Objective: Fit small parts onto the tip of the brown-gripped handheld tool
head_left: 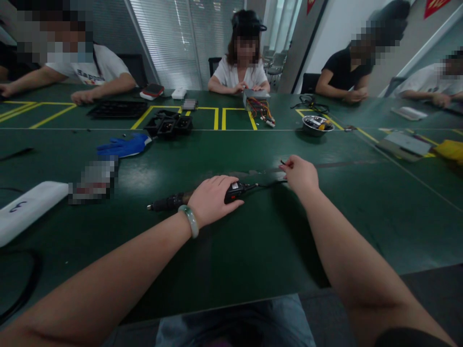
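A black electric screwdriver (170, 201) lies on the green table (231, 250) with its tip pointing left. My left hand (213, 198), a pale green bangle on its wrist, rests over the tool's body with the fingers curled on it. The tool's red-and-black rear end (235, 191) sticks out past my fingers, and a thin cord (269, 183) runs right from it. My right hand (301, 174) is closed in a pinch on a small dark piece (283, 163), close to the cord.
A blue glove (123, 145) and black plastic parts (170, 125) lie further back. A metal bowl (314, 125), a wired metal box (256, 99) and a white case (29, 207) are on the table. Several other people sit round the far side.
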Demonstrator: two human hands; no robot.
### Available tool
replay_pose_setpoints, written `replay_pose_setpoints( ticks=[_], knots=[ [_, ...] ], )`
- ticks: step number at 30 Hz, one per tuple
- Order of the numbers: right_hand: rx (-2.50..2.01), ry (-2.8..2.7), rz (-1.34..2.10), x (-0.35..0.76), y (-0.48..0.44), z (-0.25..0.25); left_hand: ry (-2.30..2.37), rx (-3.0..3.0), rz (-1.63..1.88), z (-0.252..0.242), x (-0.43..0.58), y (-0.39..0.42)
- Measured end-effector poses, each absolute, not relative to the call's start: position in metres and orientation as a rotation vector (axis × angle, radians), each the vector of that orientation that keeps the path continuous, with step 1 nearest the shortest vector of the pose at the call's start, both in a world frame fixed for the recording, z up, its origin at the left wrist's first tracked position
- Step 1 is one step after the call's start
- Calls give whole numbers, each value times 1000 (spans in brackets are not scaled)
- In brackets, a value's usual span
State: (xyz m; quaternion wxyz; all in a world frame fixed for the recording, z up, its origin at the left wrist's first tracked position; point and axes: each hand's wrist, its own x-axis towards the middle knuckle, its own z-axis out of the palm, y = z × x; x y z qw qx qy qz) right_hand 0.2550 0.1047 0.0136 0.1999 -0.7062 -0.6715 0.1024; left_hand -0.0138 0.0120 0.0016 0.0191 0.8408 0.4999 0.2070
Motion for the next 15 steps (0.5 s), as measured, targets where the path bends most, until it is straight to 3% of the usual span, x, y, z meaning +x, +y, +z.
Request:
replay_pose_setpoints(
  ticks=[5,15],
  knots=[
    [-1742,-1947,688,261,111,7,1536,2609,665,6,-11,8],
    [-1407,-2557,1391,254,68,41,1487,2666,578,17,0,-10]
  ],
)
